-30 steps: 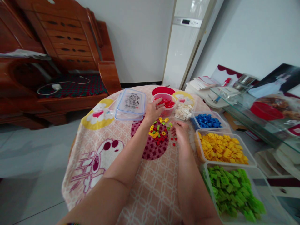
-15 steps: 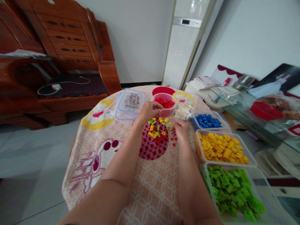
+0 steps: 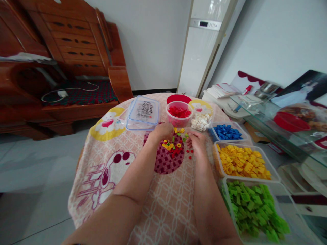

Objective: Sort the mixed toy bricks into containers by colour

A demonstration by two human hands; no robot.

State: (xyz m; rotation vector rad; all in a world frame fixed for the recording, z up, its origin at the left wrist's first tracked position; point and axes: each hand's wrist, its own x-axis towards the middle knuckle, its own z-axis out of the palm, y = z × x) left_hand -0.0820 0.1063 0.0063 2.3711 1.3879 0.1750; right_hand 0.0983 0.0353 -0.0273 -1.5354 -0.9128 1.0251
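Over the back left of a loose pile of small toy bricks (image 3: 168,146), my left hand (image 3: 164,131) reaches down with its fingers curled together. Its fingertips are hidden behind the hand, and what they grip cannot be made out. The pile mixes yellow, green and red pieces on a dark red checked patch of the tablecloth (image 3: 167,166). To the right of the pile, my right hand (image 3: 197,140) is closed in a pinch, its contents hidden. Several small red pieces (image 3: 189,157) lie just below its fingers.
Behind the hands stands a round tub of red bricks (image 3: 179,114), beside white bricks (image 3: 201,121). Boxes of blue (image 3: 227,132), yellow (image 3: 242,161) and green bricks (image 3: 255,204) line the right side. A blue-rimmed lid (image 3: 143,112) lies at back left. A glass shelf (image 3: 278,132) is farther right.
My left hand has come down and toward me from near the red brick tub to the pile, and its fingers now point downward. My right hand stays almost still.
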